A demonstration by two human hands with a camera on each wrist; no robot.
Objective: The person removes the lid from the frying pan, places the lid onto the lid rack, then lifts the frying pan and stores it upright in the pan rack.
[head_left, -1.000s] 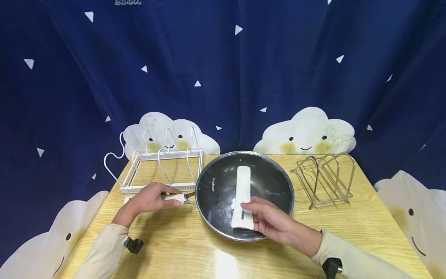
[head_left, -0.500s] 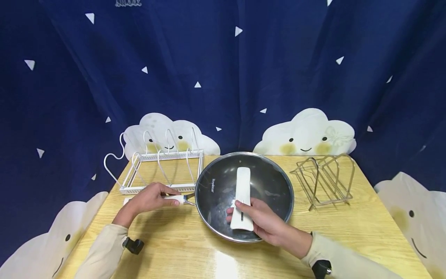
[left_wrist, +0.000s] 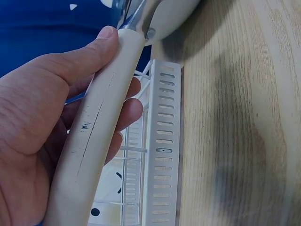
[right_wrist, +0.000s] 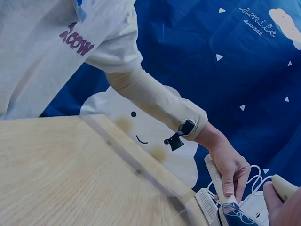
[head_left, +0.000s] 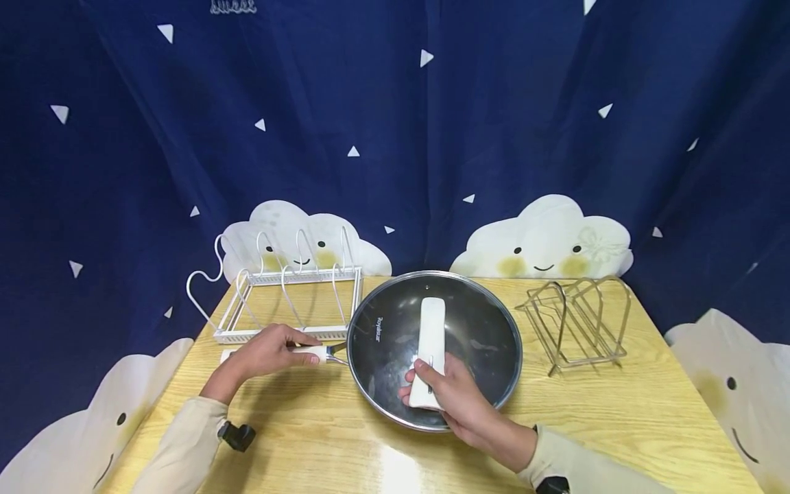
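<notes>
A frying pan, its pale side (left_wrist: 174, 21) showing in the left wrist view, stands mid-table under a glass lid (head_left: 384, 370) with a metal rim. My left hand (head_left: 265, 353) grips the pan's off-white long handle (left_wrist: 96, 117), the thumb along it and the fingers curled round the far side. Across the lid stands a tall white lid handle (head_left: 432, 326). My right hand (head_left: 463, 405) holds the near end of that handle, thumb on top and fingertips showing on its left side. The lid hides the pan's inside.
Behind my left hand is a white wire rack (head_left: 290, 335) with upright loops. A metal wire rack (head_left: 586, 360) stands right of the pan on the wooden table (head_left: 321, 439). A blue curtain (head_left: 395, 103) with cloud prints hangs behind.
My right hand has slid left and wrapped further round the lid handle, its thumb now over the top. The left hand, pan and lid look unmoved; the head view has shifted slightly.
</notes>
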